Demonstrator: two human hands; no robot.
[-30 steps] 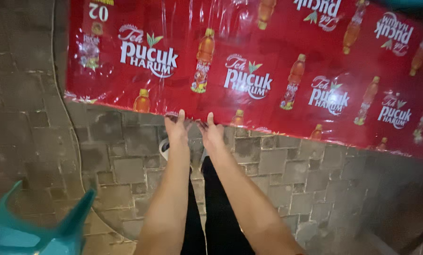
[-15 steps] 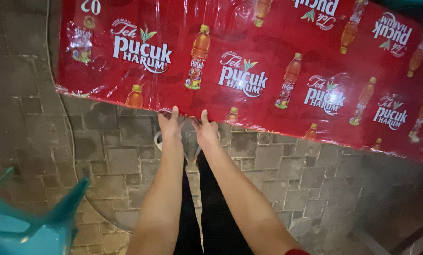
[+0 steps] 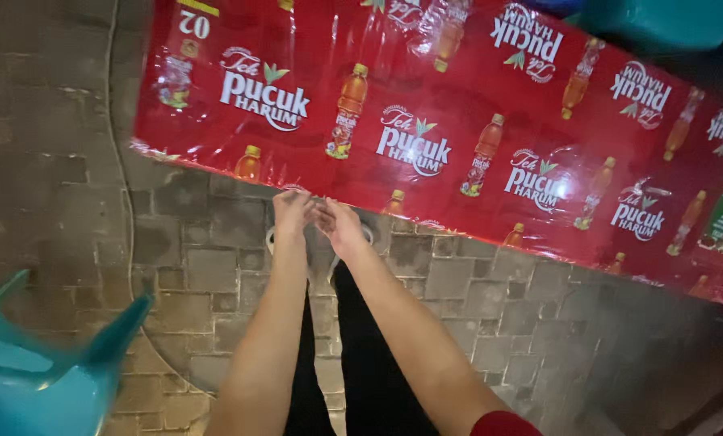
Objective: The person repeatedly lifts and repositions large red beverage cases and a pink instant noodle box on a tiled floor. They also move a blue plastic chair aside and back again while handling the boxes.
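Both hands meet at the near edge of the glossy red plastic sheet [image 3: 458, 121], the left hand [image 3: 292, 211] and right hand [image 3: 341, 226] pinching that edge side by side, fingers closed, above grey paving [image 3: 216, 266], a teal plastic chair [image 3: 46, 371] off left.

Banner [image 3: 458, 121] on paving [image 3: 474, 299], beyond hands [image 3: 317, 216]

banner [image 3: 458, 121]: red, orange bottle pattern | chair [image 3: 46, 379]: teal | paving [image 3: 216, 266]: grey brick
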